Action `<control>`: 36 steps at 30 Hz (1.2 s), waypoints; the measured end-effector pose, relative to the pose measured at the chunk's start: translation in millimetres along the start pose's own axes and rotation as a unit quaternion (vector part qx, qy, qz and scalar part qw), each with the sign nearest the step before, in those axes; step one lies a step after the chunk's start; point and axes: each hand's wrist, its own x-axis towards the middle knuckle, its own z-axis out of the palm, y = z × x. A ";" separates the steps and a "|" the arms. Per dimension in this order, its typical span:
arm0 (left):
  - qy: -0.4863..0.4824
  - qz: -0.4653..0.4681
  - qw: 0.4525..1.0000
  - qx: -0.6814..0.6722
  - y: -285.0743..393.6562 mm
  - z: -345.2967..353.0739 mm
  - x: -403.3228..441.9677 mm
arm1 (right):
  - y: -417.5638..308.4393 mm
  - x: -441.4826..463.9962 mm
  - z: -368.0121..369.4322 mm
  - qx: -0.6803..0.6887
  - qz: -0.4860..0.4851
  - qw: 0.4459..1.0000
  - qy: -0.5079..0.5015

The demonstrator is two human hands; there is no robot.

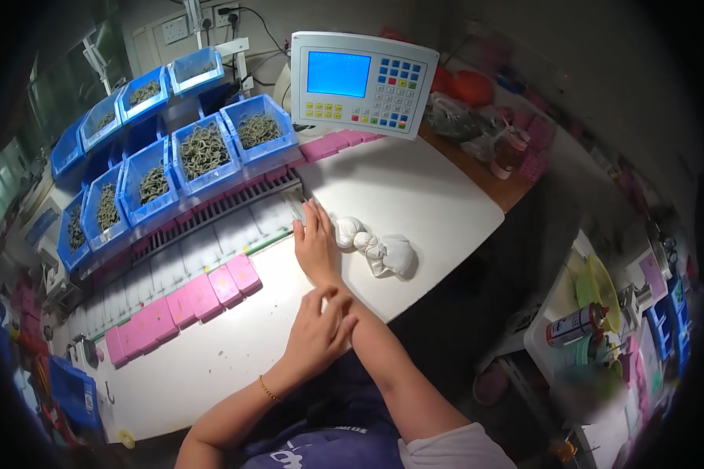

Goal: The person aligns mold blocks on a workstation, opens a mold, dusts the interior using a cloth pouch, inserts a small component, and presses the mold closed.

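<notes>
My right hand (316,241) lies on the white table (446,195), fingers stretched out toward the right end of the slotted rack (203,234). Just right of it sits a knotted white cloth bundle (375,246), apart from the fingers. My left hand (318,327), with a gold bracelet (268,388) at the wrist, is bent over my right forearm near the wrist. Its fingers are curled but spaced, with nothing visible in them. Pink blocks (192,301) stand in a row along the rack's near side, left of both hands.
Blue bins (203,152) of small greenish-grey curled pieces stand in tiers at the back left. A control panel (364,82) with a lit blue screen stands behind the table. At the right are a brown shelf with bags, a bottle (510,152), and another bench with a spray can (577,324).
</notes>
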 end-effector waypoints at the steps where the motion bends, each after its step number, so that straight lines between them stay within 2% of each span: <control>1: 0.044 -0.008 0.999 -0.006 3.5 1.6 1.7 | -0.3 0.3 -1.3 0.006 0.000 1.000 -0.002; 8: 0.008 -0.001 0.996 -0.086 47.5 0.9 -25.1 | -0.3 1.3 -2.2 -0.008 0.004 1.000 -0.006; 16: -0.100 0.097 0.970 -0.200 71.1 -14.5 -44.6 | -3.1 0.8 -5.6 -0.004 0.018 1.000 -0.022; 20: -0.063 0.039 0.985 -0.156 62.2 -13.7 -33.1 | -2.5 0.4 -4.9 -0.007 0.007 1.000 -0.013; 24: 0.011 -0.004 0.999 -0.051 39.0 -3.0 -21.7 | -2.3 -0.1 -4.4 -0.015 0.005 1.000 -0.015; 33: 0.005 0.055 0.994 -0.097 56.9 -4.1 -39.1 | 0.0 -0.3 -3.0 -0.025 -0.010 0.999 -0.017; 36: -0.020 0.066 0.985 -0.160 54.3 -6.6 -41.0 | -1.0 0.2 -4.2 -0.031 -0.016 0.999 -0.014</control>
